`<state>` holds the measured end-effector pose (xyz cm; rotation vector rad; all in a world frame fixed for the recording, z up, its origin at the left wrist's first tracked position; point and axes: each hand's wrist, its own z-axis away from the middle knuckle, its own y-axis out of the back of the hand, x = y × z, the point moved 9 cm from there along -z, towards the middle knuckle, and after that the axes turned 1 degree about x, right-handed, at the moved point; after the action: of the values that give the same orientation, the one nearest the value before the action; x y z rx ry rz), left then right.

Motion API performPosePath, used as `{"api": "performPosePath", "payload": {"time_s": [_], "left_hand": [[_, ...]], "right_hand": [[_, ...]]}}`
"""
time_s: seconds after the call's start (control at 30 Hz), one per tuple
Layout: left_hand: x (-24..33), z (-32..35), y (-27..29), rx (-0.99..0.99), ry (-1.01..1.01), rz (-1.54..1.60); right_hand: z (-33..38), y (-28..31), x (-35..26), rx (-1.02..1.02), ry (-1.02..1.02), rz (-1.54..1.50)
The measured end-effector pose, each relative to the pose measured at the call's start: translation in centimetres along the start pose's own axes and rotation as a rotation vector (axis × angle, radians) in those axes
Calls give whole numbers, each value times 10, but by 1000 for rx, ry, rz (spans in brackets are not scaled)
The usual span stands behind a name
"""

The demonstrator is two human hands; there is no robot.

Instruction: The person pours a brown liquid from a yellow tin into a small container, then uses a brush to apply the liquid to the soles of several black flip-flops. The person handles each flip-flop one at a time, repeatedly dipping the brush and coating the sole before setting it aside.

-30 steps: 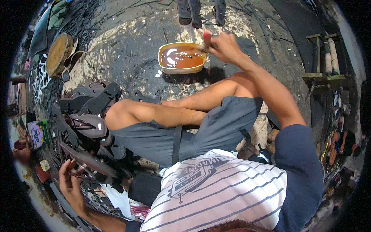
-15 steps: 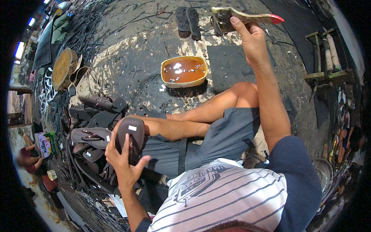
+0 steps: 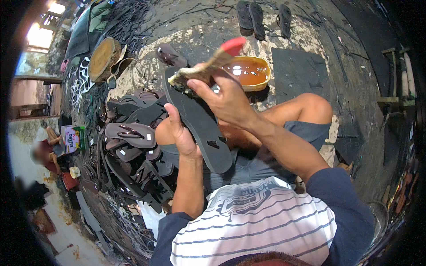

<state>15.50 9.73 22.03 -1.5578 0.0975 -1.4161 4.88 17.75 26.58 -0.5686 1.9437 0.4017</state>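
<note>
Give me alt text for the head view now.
The right hand holds a red-tipped brush at the far end of a dark sandal sole gripped by the left hand. Beyond stands a tub of amber liquid; sandals lie piled at left.

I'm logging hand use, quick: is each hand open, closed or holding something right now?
Left hand: holding a dark sandal sole.
Right hand: closed around a brush with a red-ended handle, at the sole's far end.

A flat, dark sole (image 3: 207, 138), slotted near its lower end, slants from upper left to lower right above the lap; a red-tipped brush (image 3: 211, 63) angles across its upper end, bristles stained.
</note>
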Motion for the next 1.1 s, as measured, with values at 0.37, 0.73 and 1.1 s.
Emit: {"api": "performPosePath", "payload": {"time_s": [0.37, 0.73, 1.1], "left_hand": [[-2, -1, 1, -210, -41, 164], [-27, -3, 10, -158, 24, 421], [-38, -5, 25, -144, 66, 429]], "right_hand": [[-20, 18, -20, -19, -70, -180], [-1, 5, -21, -89, 394, 407], [-6, 12, -6, -108, 245, 251]]}}
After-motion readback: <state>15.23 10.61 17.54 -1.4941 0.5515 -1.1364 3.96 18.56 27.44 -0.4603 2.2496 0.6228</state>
